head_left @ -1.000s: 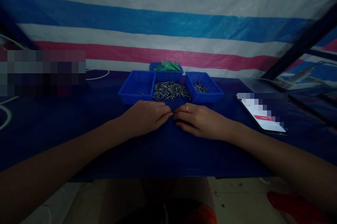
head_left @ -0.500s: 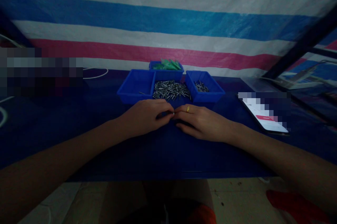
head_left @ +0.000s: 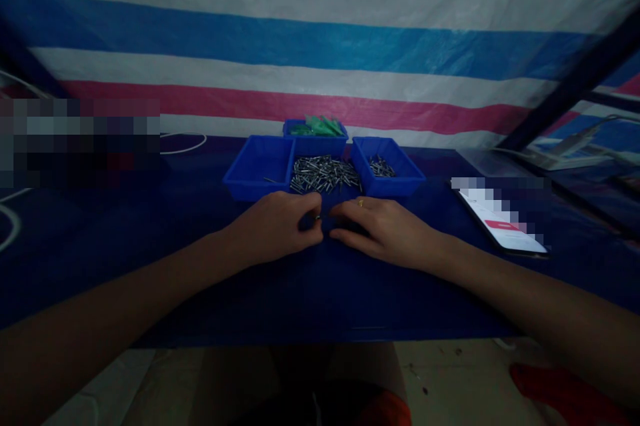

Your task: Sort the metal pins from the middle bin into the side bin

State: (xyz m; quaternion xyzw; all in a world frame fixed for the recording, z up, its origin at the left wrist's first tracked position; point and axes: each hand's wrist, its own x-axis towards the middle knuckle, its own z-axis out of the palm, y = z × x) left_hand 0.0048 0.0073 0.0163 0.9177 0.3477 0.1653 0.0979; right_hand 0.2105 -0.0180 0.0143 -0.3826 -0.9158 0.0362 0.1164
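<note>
My left hand rests low over the blue table with thumb and fingers curled. A small dark metal piece shows at its fingertips, too small to name surely. Opposite it, a short gap away, is my right hand, with a gold ring on one finger. Its thumb and fingers are apart, and I see nothing between them. Just beyond both hands lies a heap of thin metal pins, loose on the table between two blue bins.
The left blue bin holds one visible pin; the right blue bin holds several. Behind the heap, another blue bin carries green plastic packets. A lit phone lies at right. A white cable runs at back left.
My hands, whose fingertips met half a second ago, are now slightly apart. The left thumb has dropped away from the index finger, and the right fingers have spread a little.
</note>
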